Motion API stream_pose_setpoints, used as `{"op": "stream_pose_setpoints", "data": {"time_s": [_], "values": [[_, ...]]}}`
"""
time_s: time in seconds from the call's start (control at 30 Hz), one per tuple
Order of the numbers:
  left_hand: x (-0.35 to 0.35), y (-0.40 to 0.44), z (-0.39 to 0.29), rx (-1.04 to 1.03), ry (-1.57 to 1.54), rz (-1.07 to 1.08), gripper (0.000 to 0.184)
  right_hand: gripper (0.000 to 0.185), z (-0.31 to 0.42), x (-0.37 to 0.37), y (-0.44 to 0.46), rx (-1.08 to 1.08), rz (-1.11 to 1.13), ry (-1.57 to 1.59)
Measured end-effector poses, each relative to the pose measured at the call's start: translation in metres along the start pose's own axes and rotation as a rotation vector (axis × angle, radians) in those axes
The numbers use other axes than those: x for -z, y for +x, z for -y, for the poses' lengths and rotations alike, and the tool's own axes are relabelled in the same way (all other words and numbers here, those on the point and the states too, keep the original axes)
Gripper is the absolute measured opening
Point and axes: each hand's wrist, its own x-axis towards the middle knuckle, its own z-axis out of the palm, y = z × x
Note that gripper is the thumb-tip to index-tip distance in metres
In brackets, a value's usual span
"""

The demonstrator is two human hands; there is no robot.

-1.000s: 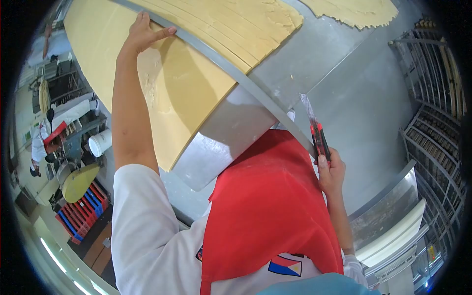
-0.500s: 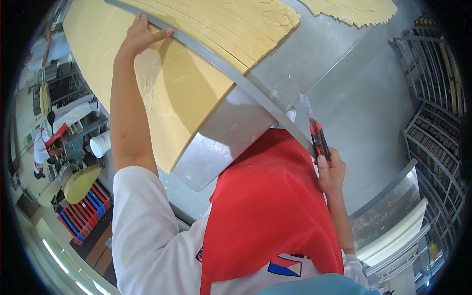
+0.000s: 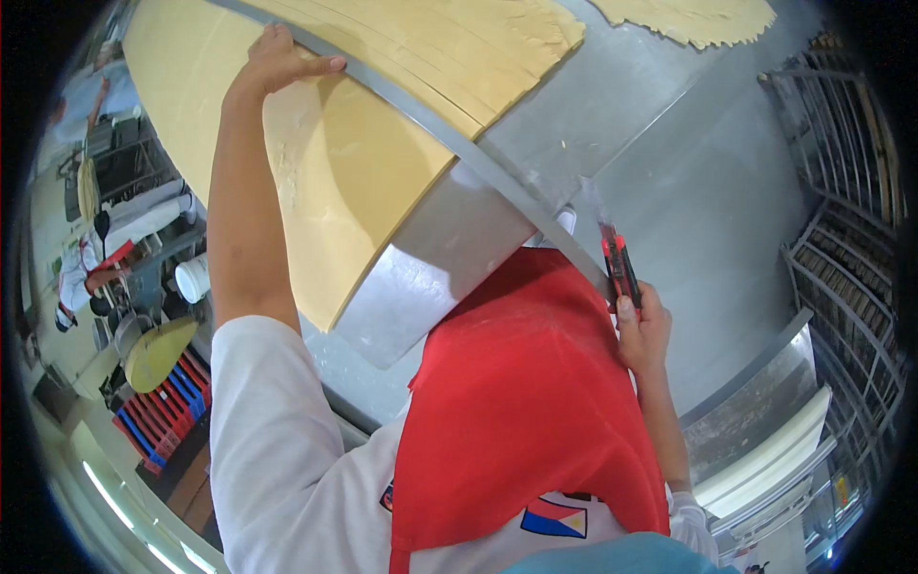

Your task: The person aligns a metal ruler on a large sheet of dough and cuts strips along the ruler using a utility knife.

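- While my left hand lies open over the dough sheet, its thumb touches the metal strip.
- The strip runs past the dough's edge toward my right side.
- The grey bench shows beyond.
- My right hand grips the red-and-black cutter, blade clear of the dough.
- Metal racks stand far right.

yellow dough, grey bar, red apron
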Motion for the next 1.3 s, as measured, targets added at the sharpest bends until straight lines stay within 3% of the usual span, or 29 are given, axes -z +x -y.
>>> {"op": "stream_pose_setpoints", "data": {"time_s": [0.07,0.17,0.23,0.33,0.37,0.43,0.5,0.73,0.83,0.97,1.3], "values": [[0.003,-0.003,-0.008,-0.005,0.012,0.047,0.122,0.032,-0.003,0.002,0.002,-0.027,0.028,0.015],[-0.002,0.007,0.0,-0.023,0.064,0.031,0.113,0.034,-0.004,0.008,0.003,0.114,-0.074,-0.091],[-0.02,0.014,0.015,-0.066,0.042,-0.053,0.12,0.037,-0.002,0.015,0.013,0.178,-0.208,0.077],[0.002,-0.011,-0.009,-0.071,-0.047,-0.073,0.131,0.041,0.015,0.029,0.048,0.173,-0.126,0.147],[0.018,-0.021,-0.019,-0.089,-0.08,-0.017,0.135,0.041,0.041,0.026,0.074,0.246,-0.13,0.153],[0.001,-0.01,-0.018,0.074,-0.036,0.011,0.144,0.044,0.102,0.015,0.105,0.298,-0.048,0.028],[0.008,-0.022,-0.028,0.188,-0.061,0.003,0.154,0.048,0.144,-0.023,0.164,0.642,-0.071,-0.104],[0.028,-0.032,-0.032,0.203,-0.112,0.036,0.154,0.051,0.365,-0.214,0.352,1.141,-0.018,-0.176],[0.029,-0.036,-0.025,0.174,-0.134,0.071,0.148,0.049,0.445,-0.291,0.403,1.09,0.025,-0.348],[0.017,-0.033,-0.02,0.127,-0.157,-0.053,0.145,0.048,0.516,-0.367,0.456,1.05,0.0,-0.483],[0.003,-0.035,-0.014,0.08,-0.372,-0.15,0.137,0.048,0.573,-0.419,0.494,0.972,-0.011,-0.574]]}}
